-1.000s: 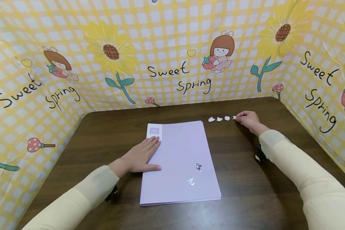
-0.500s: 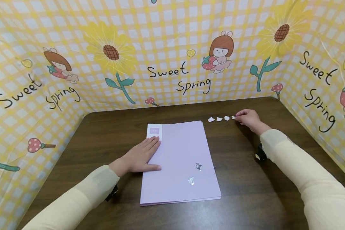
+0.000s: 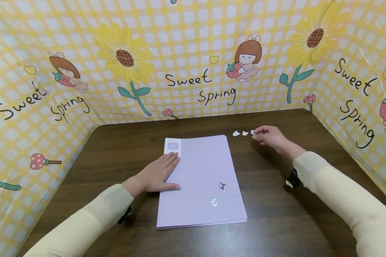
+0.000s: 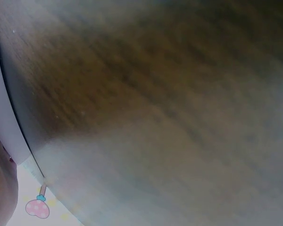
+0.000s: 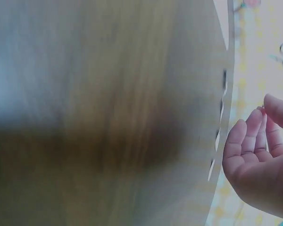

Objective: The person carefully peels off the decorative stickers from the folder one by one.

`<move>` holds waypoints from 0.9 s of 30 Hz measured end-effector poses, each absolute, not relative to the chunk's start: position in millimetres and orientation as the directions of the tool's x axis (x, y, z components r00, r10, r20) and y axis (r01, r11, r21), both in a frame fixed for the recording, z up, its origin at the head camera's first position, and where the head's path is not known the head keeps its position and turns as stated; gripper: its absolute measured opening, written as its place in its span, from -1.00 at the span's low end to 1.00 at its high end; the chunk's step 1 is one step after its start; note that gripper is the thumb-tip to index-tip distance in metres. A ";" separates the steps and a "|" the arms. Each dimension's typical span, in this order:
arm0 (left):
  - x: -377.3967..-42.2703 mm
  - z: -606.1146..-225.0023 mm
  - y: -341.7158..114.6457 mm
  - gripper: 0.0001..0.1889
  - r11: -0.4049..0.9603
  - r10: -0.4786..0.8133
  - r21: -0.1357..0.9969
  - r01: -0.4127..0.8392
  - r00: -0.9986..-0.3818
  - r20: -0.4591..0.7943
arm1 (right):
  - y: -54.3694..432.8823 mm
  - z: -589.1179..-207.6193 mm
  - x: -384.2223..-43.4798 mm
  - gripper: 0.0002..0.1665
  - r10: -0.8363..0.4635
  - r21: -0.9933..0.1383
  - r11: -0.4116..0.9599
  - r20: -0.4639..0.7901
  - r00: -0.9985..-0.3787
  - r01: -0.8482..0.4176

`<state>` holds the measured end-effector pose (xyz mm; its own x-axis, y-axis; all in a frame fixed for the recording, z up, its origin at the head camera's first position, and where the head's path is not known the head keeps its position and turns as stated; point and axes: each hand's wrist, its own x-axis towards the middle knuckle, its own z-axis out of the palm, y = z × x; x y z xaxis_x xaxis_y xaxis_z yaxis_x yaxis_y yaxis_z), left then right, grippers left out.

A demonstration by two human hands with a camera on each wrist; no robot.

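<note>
In the head view my left hand (image 3: pixel 156 175) lies flat on the left side of a lilac folder (image 3: pixel 202 164), fingers straight, thumb spread. Its cover bears two small shiny character stickers, a dark one (image 3: pixel 221 186) and a silvery one (image 3: pixel 213 201). My right hand (image 3: pixel 271 137) hovers at the right end of a row of small white cut-out pieces (image 3: pixel 236 133), partly hiding the row. In the right wrist view its fingers are loosely bent, thumb near the index fingertip, with nothing visibly held; several pieces (image 5: pixel 217 141) lie on the table beside it.
The dark brown wooden table (image 3: pixel 125 142) has a white label (image 3: pixel 172 142) on the folder's top left corner above it. A yellow checked cloth (image 3: pixel 180 43) with printed flowers and lettering surrounds the table's back and sides. Each wrist wears a black camera (image 3: pixel 292 179).
My right hand has come away from the rightmost white piece, which its fingers were pinching, and moved slightly left along the row. The left hand stays put on the folder.
</note>
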<state>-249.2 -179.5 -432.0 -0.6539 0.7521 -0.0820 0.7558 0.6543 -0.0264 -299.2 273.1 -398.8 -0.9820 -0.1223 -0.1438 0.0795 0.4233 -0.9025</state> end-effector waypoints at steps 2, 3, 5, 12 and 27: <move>-249.3 -432.1 -179.6 0.10 0.651 0.755 -0.029 0.758 -0.651 -0.079 | 264.9 -399.0 -293.3 -0.56 -0.147 -0.909 0.410 -0.149 -0.978 0.077; -249.1 -431.9 -179.6 0.10 0.651 0.755 -0.029 0.758 -0.651 -0.079 | 260.9 -399.5 -290.2 -0.56 -0.159 -0.911 0.405 -0.151 -0.976 0.075; -248.5 -431.3 -179.6 0.10 0.650 0.756 -0.025 0.759 -0.650 -0.076 | 252.6 -401.2 -284.0 -0.55 -0.187 -0.918 0.389 -0.161 -0.969 0.077; -248.3 -431.1 -179.4 0.10 0.656 0.750 -0.029 0.754 -0.656 -0.085 | 225.6 -409.8 -263.0 -0.54 -0.267 -0.928 0.365 -0.178 -0.947 0.072; -248.2 -431.3 -180.7 0.10 0.654 0.753 -0.025 0.756 -0.653 -0.076 | 177.8 -423.4 -218.5 -0.74 -0.457 -0.928 0.362 -0.097 -0.884 -0.085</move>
